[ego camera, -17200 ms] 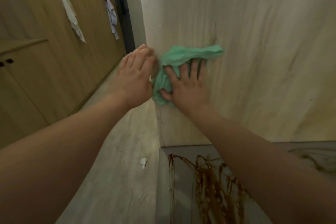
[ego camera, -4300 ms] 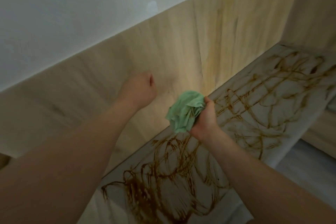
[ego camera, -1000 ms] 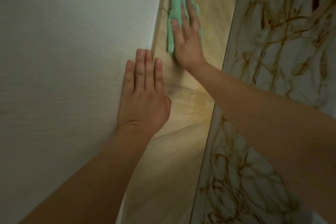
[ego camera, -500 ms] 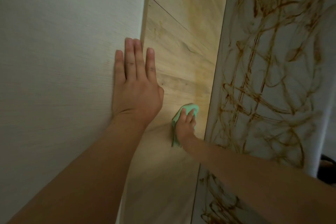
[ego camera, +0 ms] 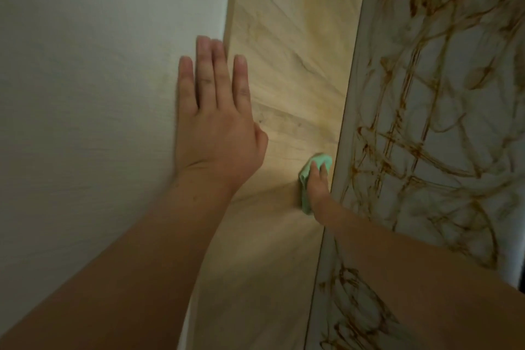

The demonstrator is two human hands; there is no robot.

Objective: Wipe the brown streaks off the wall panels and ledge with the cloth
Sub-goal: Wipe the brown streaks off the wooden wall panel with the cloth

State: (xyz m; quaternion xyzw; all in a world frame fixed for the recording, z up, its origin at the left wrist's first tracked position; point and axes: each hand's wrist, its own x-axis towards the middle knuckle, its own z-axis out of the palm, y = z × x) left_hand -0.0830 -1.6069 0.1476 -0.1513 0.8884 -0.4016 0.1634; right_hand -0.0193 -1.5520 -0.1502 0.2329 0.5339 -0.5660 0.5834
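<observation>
Head view: both forearms are cut off by the lower edge, the ledge [ego camera: 443, 167] runs out of frame at the right, and much of the cloth [ego camera: 305, 177] is hidden under the right hand [ego camera: 318, 189], whose small, slightly blurred fingers are hard to make out. Pale wood-grain wall panels [ego camera: 287, 65] are seen between a matt white wall [ego camera: 99, 93] and the smooth light ledge, which is covered with looping brown streaks [ego camera: 409, 147]. The left hand [ego camera: 216, 133] is laid flat with straight fingers across the seam of white wall and panel, holding nothing, while the crumpled green cloth is pressed against the panel just beside the ledge's edge by the right hand's outstretched fingers.
</observation>
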